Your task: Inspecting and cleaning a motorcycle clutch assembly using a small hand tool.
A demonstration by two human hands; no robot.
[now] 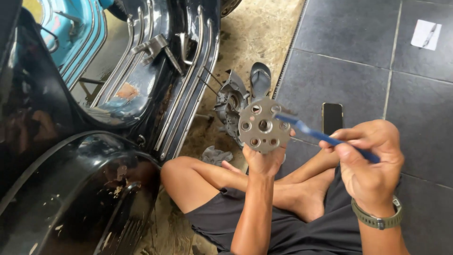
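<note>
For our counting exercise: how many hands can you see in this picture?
2. The left hand holds up a round metal disc; the right hand holds a blue brush against it.

The floor is dark grey tile [358,71] on one side and bare concrete [257,35] on the other. A black phone [332,117] lies on the tile. Left of it (on concrete) sit a sandal [260,79], an engine casing [230,107], perhaps a crumpled rag [213,155]. Far right of it: white paper [426,34].
</note>
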